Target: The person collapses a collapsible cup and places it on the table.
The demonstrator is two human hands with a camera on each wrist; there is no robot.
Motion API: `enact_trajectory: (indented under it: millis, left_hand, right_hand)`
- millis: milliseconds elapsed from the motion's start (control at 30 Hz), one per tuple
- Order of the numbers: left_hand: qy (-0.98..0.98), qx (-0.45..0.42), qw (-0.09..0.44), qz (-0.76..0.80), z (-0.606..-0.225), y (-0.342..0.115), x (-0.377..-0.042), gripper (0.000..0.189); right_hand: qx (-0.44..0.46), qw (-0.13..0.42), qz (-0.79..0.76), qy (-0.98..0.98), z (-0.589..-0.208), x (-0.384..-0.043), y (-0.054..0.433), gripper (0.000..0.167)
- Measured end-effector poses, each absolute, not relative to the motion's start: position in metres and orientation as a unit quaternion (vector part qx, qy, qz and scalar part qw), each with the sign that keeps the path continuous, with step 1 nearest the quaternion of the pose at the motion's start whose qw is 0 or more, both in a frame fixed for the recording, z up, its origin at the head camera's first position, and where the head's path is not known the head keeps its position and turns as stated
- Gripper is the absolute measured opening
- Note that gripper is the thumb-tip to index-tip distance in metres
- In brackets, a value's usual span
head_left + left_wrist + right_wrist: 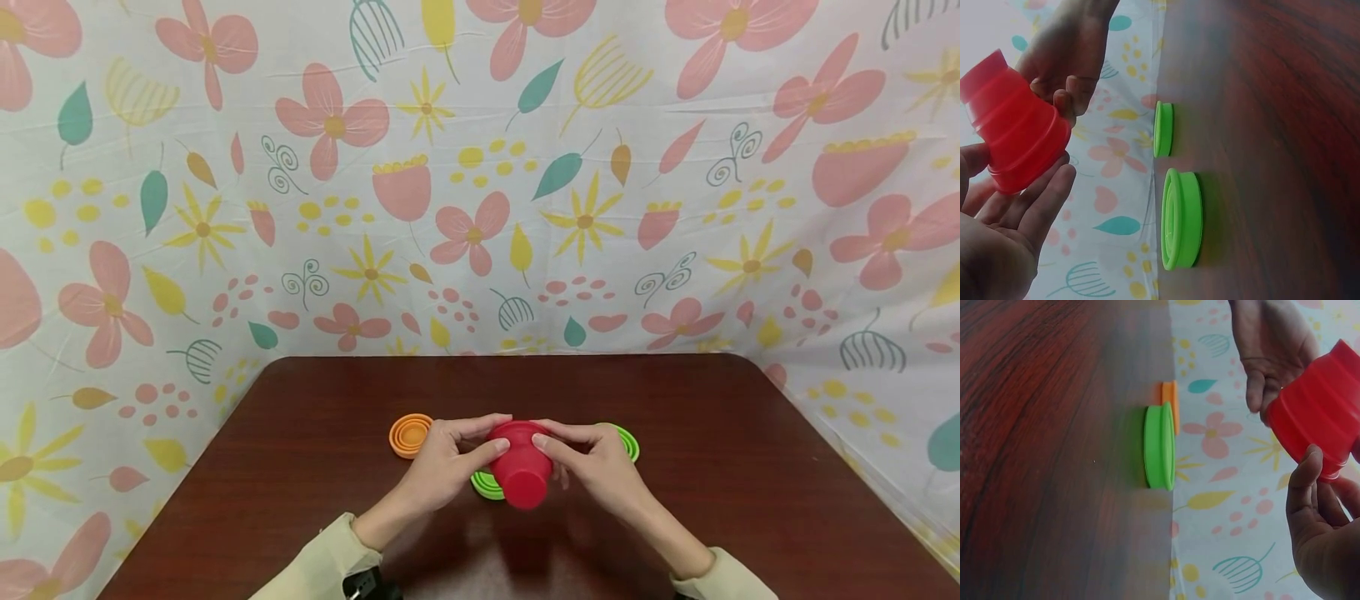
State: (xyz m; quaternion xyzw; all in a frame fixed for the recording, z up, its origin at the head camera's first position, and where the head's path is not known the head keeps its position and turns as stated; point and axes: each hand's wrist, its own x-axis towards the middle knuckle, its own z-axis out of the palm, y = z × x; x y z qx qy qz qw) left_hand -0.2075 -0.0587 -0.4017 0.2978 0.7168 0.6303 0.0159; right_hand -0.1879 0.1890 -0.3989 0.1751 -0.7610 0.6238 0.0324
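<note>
A red collapsible cup [522,475], stretched out into stepped rings, is held above the table between both hands. In the head view its narrow base points toward me and down. My left hand [453,458] grips the wide rim side from the left, thumb on the near wall and fingers behind. From the right, my right hand [596,467] pinches it the same way, thumb on the ringed wall. Both wrist views show the cup [1019,125] tilted, with fingertips around its wide rim. The inside of the cup is hidden.
Flattened ringed cups lie on the dark wooden table [315,500]: an orange one [411,434] beyond my left hand, a green one [487,486] under the red cup, and another green one [628,442] partly behind my right hand. A flowered cloth [472,233] hangs behind the table.
</note>
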Motion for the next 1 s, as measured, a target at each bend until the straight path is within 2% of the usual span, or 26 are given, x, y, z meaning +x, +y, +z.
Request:
enact_trajectory:
  millis: [433,800,1000]
  left_hand:
    - [0.737,0.299,-0.012,0.606,-0.4009,-0.0578,-0.2058,0.033]
    - [0.759,0.287,-0.059,0.582,-0.4025,-0.0559,-0.2065,0.034]
    - [0.751,0.268,-0.055,0.601,-0.4046,-0.0543,-0.2060,0.033]
  right_hand:
    - [0.186,0.040,0.620,-0.761,-0.4016,-0.1905,0.1888,0.030]
    - [0.226,-0.011,0.655,-0.721,-0.4023,-0.1876,0.1923,0.038]
    - [0.228,0.019,0.645,-0.729,-0.4055,-0.1884,0.1895,0.038]
